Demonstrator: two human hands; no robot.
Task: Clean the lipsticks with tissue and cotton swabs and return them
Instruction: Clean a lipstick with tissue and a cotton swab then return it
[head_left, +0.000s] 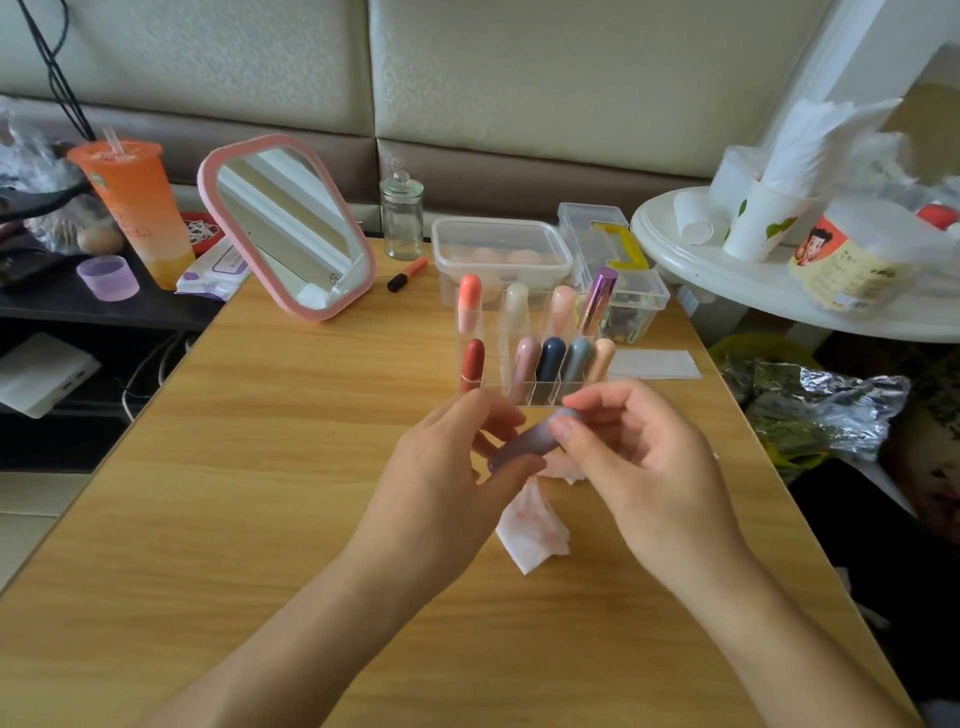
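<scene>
Both hands hold one mauve-grey lipstick (524, 444) above the wooden table (270, 467). My left hand (452, 467) grips its lower end; my right hand (639, 452) pinches its upper end between thumb and fingers. Under the hands lies a crumpled tissue (530, 530) with pink stains. Behind them stands a clear acrylic organiser (498, 364) with several capsule-shaped lipsticks upright in its slots, among them a purple metallic one (597, 299). A flat white tissue sheet (654, 364) lies to the right of the organiser.
A pink-framed mirror (291, 228) stands at the back left, with a glass jar (402, 218), an orange pen (408, 273) and a lidded plastic box (498, 254) along the far edge. An orange drink cup (137, 208) is on the left. A white round table (779, 280) with cups stands right.
</scene>
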